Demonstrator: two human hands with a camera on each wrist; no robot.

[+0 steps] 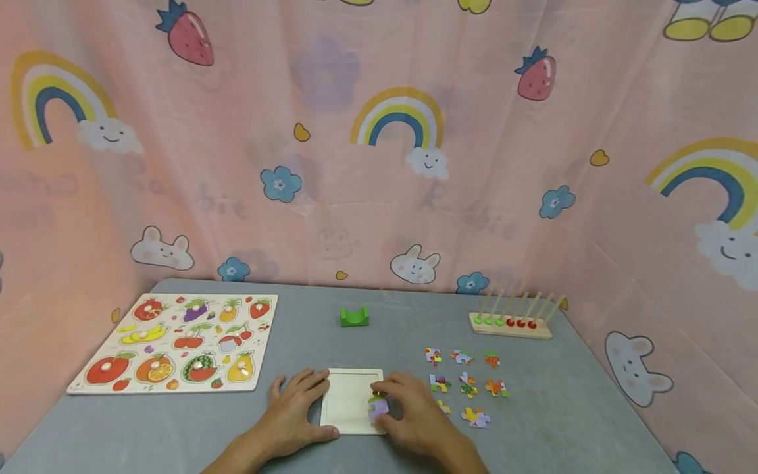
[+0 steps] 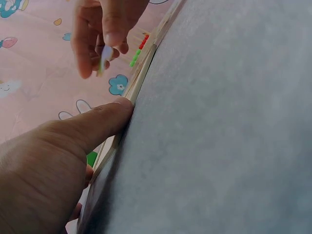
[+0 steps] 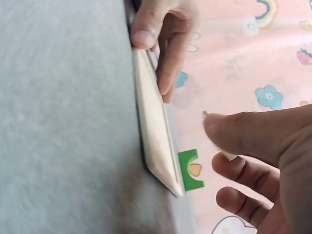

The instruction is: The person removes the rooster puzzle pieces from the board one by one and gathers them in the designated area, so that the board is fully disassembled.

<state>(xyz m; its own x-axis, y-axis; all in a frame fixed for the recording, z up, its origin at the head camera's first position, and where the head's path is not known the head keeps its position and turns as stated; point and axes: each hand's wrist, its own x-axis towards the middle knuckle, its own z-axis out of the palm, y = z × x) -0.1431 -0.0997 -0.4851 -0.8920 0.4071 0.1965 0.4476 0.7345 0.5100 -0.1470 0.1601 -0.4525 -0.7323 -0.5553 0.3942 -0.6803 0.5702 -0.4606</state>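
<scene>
A shallow square wooden puzzle tray (image 1: 346,403) lies flat on the grey table, its inside bare. My left hand (image 1: 295,413) holds it along the left side, thumb at the near corner and fingers at the far one. Between thumb and fingers, my right hand (image 1: 414,413) pinches a purple and green jigsaw piece (image 1: 378,408) above the tray's right part. In the left wrist view that piece (image 2: 105,56) is raised above the tray edge, seen nearly edge-on. Several colourful loose jigsaw pieces (image 1: 467,384) lie in rows right of my right hand, one partly hidden by it.
A fruit knob puzzle board (image 1: 225,359) lies at the left. Towards the back stands a green block with a curved notch (image 1: 354,318). A wooden peg stand (image 1: 512,327) with green and red beads is at the back right. Patterned pink cloth (image 1: 355,224) encloses the table.
</scene>
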